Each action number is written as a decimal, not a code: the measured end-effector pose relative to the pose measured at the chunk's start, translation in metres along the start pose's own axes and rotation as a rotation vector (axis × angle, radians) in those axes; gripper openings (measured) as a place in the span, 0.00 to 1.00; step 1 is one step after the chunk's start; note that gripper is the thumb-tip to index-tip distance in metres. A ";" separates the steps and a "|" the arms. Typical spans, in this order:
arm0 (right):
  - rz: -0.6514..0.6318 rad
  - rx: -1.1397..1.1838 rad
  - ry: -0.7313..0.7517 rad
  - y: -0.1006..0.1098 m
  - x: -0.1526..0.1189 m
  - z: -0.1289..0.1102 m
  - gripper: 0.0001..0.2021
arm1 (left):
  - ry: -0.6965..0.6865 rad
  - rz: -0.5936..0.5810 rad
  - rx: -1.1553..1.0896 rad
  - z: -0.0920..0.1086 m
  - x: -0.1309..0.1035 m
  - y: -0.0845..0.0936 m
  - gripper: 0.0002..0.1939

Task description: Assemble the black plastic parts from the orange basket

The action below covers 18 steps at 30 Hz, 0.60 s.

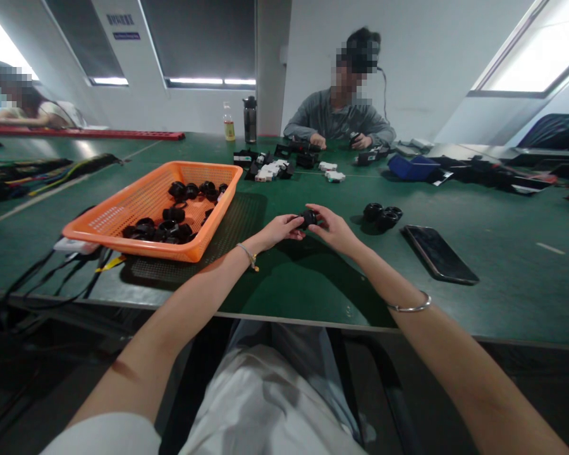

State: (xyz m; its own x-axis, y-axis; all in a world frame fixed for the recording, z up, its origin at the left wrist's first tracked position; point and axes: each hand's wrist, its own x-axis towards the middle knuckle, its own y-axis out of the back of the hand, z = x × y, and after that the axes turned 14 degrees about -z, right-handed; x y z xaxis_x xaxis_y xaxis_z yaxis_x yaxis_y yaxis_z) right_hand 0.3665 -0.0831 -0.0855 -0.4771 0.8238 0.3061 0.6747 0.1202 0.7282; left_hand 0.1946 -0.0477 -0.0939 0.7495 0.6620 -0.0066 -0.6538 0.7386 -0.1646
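Note:
A small round black part (308, 219) is held between both hands just above the green table (284, 278). My left hand (282, 231) grips it from the left, fingers closed round its side. From the right, my right hand (330, 229) has thumb and fingers curled on the same part. Its exact kind is too small to tell. To the left stands an orange plastic basket (199, 248) with several similar black parts (173, 227) in it. A small cluster of round black parts (384, 217) sits on the table to the right of my right hand.
A smartphone (440, 254) lies at the right. Black and white pieces (272, 169) are spread farther back, before a seated person (339, 117) across the table. A dark bottle (250, 120) and a small clear bottle (229, 123) stand behind. Cables (52, 174) lie at the left.

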 end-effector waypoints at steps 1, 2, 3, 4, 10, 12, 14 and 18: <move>-0.003 -0.036 0.013 0.000 0.000 0.000 0.23 | 0.011 -0.008 -0.006 0.000 0.000 0.000 0.10; -0.008 -0.072 0.024 0.001 -0.001 -0.001 0.23 | 0.012 -0.011 -0.011 -0.001 0.000 0.000 0.10; -0.014 -0.108 0.033 0.001 -0.001 -0.001 0.22 | 0.005 -0.011 -0.017 -0.002 0.000 -0.001 0.09; -0.020 -0.142 0.040 0.002 -0.001 -0.002 0.21 | -0.008 -0.009 -0.025 -0.002 0.000 -0.001 0.09; -0.006 -0.254 0.026 0.002 -0.001 -0.004 0.17 | -0.065 0.037 0.000 -0.004 0.001 -0.005 0.09; 0.007 -0.241 0.005 0.001 -0.001 -0.005 0.17 | -0.073 0.067 0.054 -0.004 0.001 -0.006 0.09; 0.023 -0.212 -0.015 0.000 0.000 -0.007 0.17 | -0.084 0.096 0.108 -0.003 0.000 -0.009 0.09; 0.074 -0.137 -0.065 -0.002 0.001 -0.010 0.16 | -0.126 0.149 0.249 0.000 -0.002 -0.011 0.11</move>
State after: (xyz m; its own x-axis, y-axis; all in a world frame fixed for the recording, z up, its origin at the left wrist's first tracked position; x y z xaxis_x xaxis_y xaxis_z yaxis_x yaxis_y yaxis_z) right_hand 0.3590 -0.0877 -0.0805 -0.3882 0.8623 0.3252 0.6216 -0.0155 0.7832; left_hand 0.2003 -0.0577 -0.0924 0.6348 0.7645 0.1121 -0.7726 0.6303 0.0758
